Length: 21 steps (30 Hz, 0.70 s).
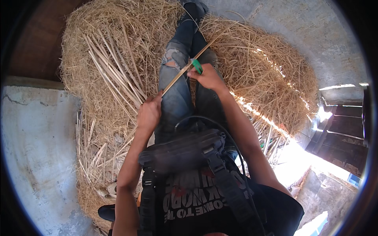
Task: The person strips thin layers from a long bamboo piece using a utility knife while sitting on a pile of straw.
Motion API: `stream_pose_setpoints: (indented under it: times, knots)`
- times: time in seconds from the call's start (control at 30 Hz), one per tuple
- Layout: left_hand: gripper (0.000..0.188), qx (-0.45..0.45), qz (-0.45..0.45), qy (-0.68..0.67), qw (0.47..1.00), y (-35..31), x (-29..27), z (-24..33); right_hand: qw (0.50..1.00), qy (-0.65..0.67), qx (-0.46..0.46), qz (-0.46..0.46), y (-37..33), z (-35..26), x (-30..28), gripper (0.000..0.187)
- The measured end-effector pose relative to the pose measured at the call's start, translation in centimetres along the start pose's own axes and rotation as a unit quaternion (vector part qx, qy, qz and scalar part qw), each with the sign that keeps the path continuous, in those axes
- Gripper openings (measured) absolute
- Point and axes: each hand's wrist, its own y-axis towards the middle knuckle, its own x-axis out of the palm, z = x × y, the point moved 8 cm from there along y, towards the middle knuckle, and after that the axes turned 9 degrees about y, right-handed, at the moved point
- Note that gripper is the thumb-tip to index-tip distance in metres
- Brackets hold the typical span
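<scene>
A long, thin bamboo strip [173,82] slants across my thighs, from lower left to upper right. My left hand [149,114] is closed round its lower end, beside my left thigh. Above my other thigh, my right hand [208,78] grips a small green-handled tool [197,66]. The tool's pale tip touches or lies very close to the strip, around its middle; the exact kind of tool is too small to make out. The strip's far end reaches over the straw past my lower legs.
Several cut strips [114,65] lie in a loose bundle on the straw [260,55] to the left of my legs. More pieces [92,147] lie near the pale wall [37,141]. Wooden slats [342,129] stand at the right, with bright sunlight coming in.
</scene>
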Motion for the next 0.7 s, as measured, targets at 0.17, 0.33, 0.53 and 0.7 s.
stream_pose_setpoints:
  times: [0.17,0.33,0.53,0.7]
  knots:
    - [0.036,-0.017,0.004,0.007,1.0,-0.3,-0.2,0.3,0.996,-0.007,0.059,0.073,-0.6,-0.5,-1.3,0.03]
    - [0.036,-0.022,0.001,0.007,1.0,-0.3,-0.1,0.2,0.997,-0.018,-0.053,0.057,0.3,-0.6,0.6,0.026]
    - [0.033,0.003,0.03,-0.075,0.997,-0.2,-0.1,-0.2,0.993,0.108,0.006,0.036,-0.5,-0.7,-0.5,0.02]
    - [0.029,-0.001,-0.017,-0.2,0.98,-0.5,-0.9,-0.9,0.933,0.156,0.081,0.313,-0.7,3.9,-10.6,0.032]
